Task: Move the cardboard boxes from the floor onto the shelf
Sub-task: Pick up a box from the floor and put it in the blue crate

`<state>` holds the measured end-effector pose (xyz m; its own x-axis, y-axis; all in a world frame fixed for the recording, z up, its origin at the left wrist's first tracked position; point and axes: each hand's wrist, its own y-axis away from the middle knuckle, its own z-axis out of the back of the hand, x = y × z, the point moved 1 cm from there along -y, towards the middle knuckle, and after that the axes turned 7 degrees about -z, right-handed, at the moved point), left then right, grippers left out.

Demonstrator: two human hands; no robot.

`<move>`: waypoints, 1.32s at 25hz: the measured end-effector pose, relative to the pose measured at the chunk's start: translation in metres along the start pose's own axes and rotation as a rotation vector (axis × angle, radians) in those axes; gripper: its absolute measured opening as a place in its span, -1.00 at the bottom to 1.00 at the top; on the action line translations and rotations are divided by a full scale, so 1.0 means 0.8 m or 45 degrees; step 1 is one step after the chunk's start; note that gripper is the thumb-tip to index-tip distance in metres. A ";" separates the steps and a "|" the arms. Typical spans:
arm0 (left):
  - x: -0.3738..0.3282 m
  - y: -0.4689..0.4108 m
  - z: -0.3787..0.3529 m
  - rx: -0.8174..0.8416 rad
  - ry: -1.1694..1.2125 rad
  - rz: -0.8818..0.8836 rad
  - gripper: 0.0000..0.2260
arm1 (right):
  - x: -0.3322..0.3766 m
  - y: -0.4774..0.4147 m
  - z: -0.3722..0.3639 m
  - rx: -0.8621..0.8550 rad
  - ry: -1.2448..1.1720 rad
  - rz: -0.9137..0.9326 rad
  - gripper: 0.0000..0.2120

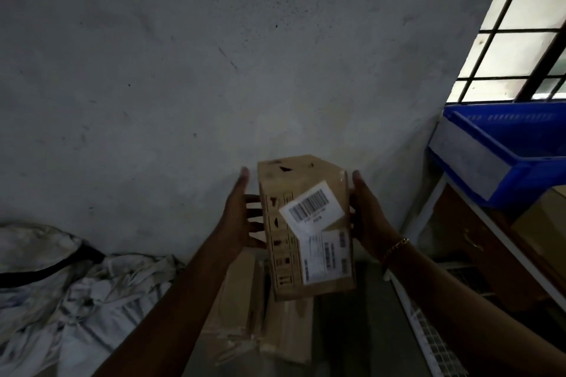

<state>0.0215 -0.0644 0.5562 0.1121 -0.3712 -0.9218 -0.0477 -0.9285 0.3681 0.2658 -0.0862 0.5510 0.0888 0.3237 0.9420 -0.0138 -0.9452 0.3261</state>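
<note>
A tall cardboard box with two white barcode labels is held up in front of the grey wall, tilted slightly. My left hand presses its left side, fingers spread under the edge. My right hand, with a gold bracelet at the wrist, presses its right side. Below it, more flat cardboard boxes lie on the floor. The white metal shelf stands at the right, with brown boxes on a lower level.
A blue plastic bin with a white label sits on the shelf at upper right, under a barred window. Crumpled grey-white cloth is heaped on the floor at the left. The wall is close ahead.
</note>
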 end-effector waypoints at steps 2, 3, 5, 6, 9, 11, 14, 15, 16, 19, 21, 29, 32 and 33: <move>-0.011 -0.002 0.008 0.045 0.028 0.129 -0.13 | 0.005 -0.008 0.004 0.038 -0.008 -0.070 -0.32; -0.011 -0.003 0.006 0.056 -0.010 0.101 -0.18 | 0.011 -0.013 0.001 0.071 0.014 -0.087 -0.30; -0.002 -0.002 0.002 0.096 -0.033 -0.057 -0.23 | 0.019 -0.027 0.001 0.122 0.076 -0.102 -0.27; 0.000 -0.002 -0.001 0.130 -0.025 -0.115 -0.20 | 0.025 -0.030 -0.001 0.150 0.125 -0.107 -0.27; -0.003 -0.008 -0.013 0.140 -0.022 -0.286 -0.25 | 0.043 -0.031 -0.023 0.095 0.243 -0.012 -0.41; -0.006 -0.010 -0.020 -0.073 -0.172 -0.329 -0.22 | 0.044 -0.031 -0.038 0.028 0.287 0.060 -0.44; 0.004 -0.005 -0.023 -0.193 -0.387 -0.388 -0.14 | 0.023 -0.029 -0.043 -0.060 0.307 0.086 -0.39; 0.009 -0.006 -0.020 -0.202 -0.438 -0.407 -0.15 | 0.016 -0.029 -0.042 -0.085 0.308 0.069 -0.37; 0.013 -0.005 -0.018 -0.215 -0.466 -0.422 -0.19 | 0.012 -0.029 -0.039 -0.098 0.310 0.048 -0.35; 0.016 0.000 -0.021 -0.246 -0.569 -0.500 -0.31 | 0.020 -0.032 -0.038 -0.169 0.455 0.046 -0.30; 0.021 0.002 -0.027 -0.261 -0.680 -0.542 -0.32 | 0.030 -0.039 -0.037 -0.353 0.757 0.153 -0.26; 0.007 -0.005 -0.038 -0.302 -0.821 -0.494 -0.25 | 0.021 -0.039 -0.036 -0.558 1.010 0.223 -0.48; 0.011 -0.006 -0.043 -0.363 -0.817 -0.511 -0.30 | 0.023 -0.036 -0.035 -0.563 1.071 0.222 -0.41; 0.012 -0.007 -0.044 -0.377 -0.805 -0.512 -0.29 | 0.025 -0.034 -0.034 -0.567 1.104 0.258 -0.33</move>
<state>0.0581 -0.0631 0.5496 -0.5228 -0.0186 -0.8522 0.1515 -0.9859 -0.0714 0.2406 -0.0530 0.5632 -0.7124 0.2449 0.6576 -0.3369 -0.9414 -0.0144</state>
